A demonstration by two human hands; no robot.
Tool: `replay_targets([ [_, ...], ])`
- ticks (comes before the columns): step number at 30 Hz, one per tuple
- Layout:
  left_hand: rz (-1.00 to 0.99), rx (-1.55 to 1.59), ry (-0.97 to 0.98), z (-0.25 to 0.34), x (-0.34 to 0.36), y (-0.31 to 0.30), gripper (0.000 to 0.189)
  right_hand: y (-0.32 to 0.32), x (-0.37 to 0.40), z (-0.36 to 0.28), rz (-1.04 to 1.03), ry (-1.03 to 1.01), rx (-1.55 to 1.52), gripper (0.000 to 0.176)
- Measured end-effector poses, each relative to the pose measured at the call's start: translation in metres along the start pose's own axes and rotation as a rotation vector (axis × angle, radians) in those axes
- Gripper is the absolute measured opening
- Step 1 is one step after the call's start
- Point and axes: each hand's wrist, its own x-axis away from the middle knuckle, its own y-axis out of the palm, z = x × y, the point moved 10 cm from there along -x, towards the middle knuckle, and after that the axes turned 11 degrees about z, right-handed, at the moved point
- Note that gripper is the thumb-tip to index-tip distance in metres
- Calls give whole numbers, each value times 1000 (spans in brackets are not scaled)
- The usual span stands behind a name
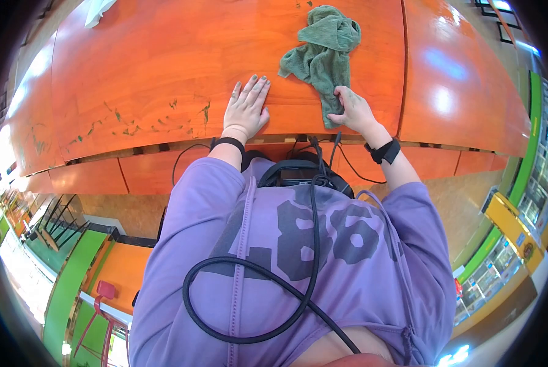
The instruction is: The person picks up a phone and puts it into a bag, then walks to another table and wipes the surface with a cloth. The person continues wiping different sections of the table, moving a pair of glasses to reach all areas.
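A crumpled green cloth [326, 52] lies on the orange tabletop [182, 55], its narrow end trailing toward the near edge. My right hand [352, 110] pinches that narrow end between thumb and fingers, low over the table. To the left, my left hand [248, 107] rests flat on the tabletop, fingers stretched out and pointing away from me, holding nothing. The cloth and my left hand are apart. Dark greenish worn marks [130, 125] run across the table left of my left hand.
A white piece of cloth or paper [98, 11] lies at the far left of the table. Table seams run on both sides. A black cable [249, 260] loops over my purple top, and more cables hang at the near edge. A red stool [103, 290] stands lower left.
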Motion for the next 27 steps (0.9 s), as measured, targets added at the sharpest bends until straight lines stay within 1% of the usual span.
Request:
replay_targets([
  [2,-4,2,-3,0,0,1,65,-3,1,-4,52,-14,-4,53],
  [5,-2,-2,-5,0,0,0,65,0,-3,2,31,62,16,49],
  [8,-6,-29,-3,0,-1,0,63,0,-4,4,48,49,30,47],
  [11,-8,-24,-5,0,0,0,63,7,-5,15,-2,154,59,47],
  [14,1,-7,2,0,0,1,65,1,-6,4,-10,62,49,45],
  [17,-1,-11,4,0,0,0,65,-3,-4,-3,73,-9,77,44],
  [23,-12,-12,0,1,-1,0,65,5,-7,12,72,111,104,44],
  [26,-13,-7,0,0,0,0,65,2,-9,11,14,124,75,42],
  [27,-14,-6,1,0,0,1,65,1,-8,8,32,97,85,42],
])
